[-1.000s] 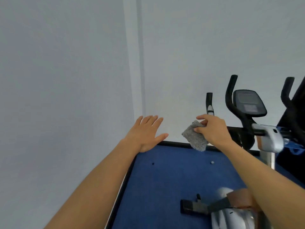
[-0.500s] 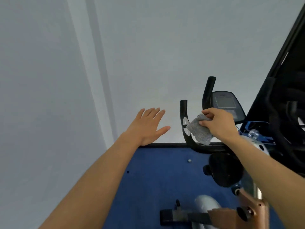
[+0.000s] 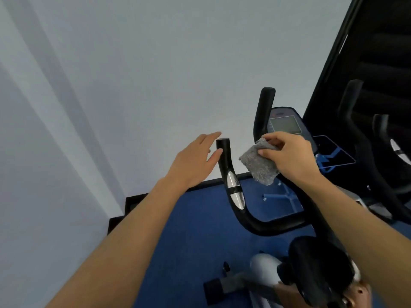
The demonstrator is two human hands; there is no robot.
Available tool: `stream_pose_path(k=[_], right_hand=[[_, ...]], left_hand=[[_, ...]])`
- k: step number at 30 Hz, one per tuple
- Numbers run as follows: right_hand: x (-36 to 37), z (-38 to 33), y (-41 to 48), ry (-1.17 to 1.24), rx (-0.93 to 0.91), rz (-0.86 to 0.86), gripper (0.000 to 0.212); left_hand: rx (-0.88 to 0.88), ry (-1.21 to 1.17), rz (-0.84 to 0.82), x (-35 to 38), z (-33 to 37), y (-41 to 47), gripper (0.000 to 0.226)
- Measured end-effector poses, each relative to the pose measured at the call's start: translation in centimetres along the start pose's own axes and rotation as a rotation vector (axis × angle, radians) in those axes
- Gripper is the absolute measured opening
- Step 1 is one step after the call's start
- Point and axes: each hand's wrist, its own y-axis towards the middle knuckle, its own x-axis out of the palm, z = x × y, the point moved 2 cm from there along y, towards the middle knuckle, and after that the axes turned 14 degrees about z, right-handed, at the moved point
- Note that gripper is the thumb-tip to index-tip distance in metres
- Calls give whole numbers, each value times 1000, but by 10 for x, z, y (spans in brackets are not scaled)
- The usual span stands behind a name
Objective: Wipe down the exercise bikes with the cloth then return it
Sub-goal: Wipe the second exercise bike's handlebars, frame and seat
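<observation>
Grey cloth pinched above the bike's handlebar

The right hand pinches a folded grey cloth between thumb and fingers at centre frame, in front of the console. The left hand, fingers spread and empty, sits just left of the black left handlebar grip. Blue floor fills the lower frame.

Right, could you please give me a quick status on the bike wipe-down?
Left hand open, beside left handlebar grip. Right hand pinching grey cloth between the grips. Nothing in the way.
</observation>
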Motion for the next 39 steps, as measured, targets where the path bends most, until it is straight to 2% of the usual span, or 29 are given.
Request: stream_pose_path(k=[5, 9, 13, 18, 22, 27, 30, 32, 34, 37, 39], right_hand=[[4, -7, 14, 132, 51, 38, 28], [14, -11, 4, 231, 81, -40, 26], [35, -6, -10, 262, 79, -130, 23], [48, -9, -7, 372, 80, -66, 24], [57, -19, -9, 410, 56, -14, 17], [65, -10, -12, 382, 110, -32, 18], [66, -14, -4, 415, 125, -2, 11], [67, -9, -4, 386, 134, -61, 8], [62, 1, -6, 377, 160, -109, 9], [47, 10, -8, 499, 231, -60, 14], [40, 9, -10, 501, 202, -103, 19]], left_hand=[[-18, -62, 80, 9, -6, 9, 33], [-61, -197, 172, 17, -11, 3, 30], [-152, -271, 200, 24, -16, -1, 31], [-167, -378, 265, 31, -16, 0, 41], [-109, -396, 333, 27, -13, 1, 38], [-113, -410, 353, 32, -17, 3, 36], [-108, -433, 361, 34, -18, 3, 35], [-111, -423, 373, 36, -17, 2, 33], [-114, -402, 387, 36, -15, 1, 32], [-118, -369, 396, 36, -14, -1, 29], [-146, -373, 378, 37, -14, -2, 28]])
